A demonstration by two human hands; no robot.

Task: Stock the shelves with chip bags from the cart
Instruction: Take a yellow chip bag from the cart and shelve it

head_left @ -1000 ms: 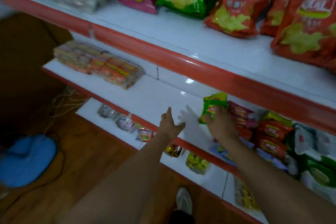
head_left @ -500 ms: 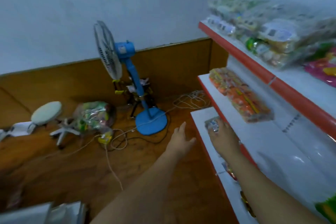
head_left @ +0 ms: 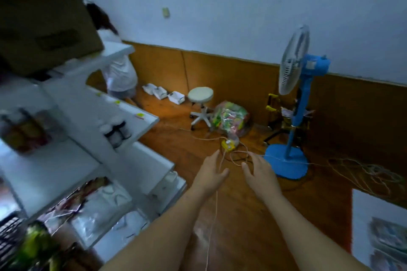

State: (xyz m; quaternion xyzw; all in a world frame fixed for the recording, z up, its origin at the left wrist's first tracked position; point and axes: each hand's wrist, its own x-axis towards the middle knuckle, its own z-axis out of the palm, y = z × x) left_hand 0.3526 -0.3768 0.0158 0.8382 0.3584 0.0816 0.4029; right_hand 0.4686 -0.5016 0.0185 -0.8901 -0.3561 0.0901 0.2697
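Brown floorboards (head_left: 242,215) fill the view under the left hand (head_left: 209,177) and right hand (head_left: 259,174), both spread with an empty grip, probably free to fetch more stock; blurred chip bags (head_left: 33,246) lie low at left, seemingly in the cart (head_left: 8,233).

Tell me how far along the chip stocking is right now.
Nothing stocked shows in this view. Both the left hand and right hand are open and carry nothing, held over the wooden floor. Left to do: fetch more, perhaps from the clear bag of snack packs beside the blue fan.
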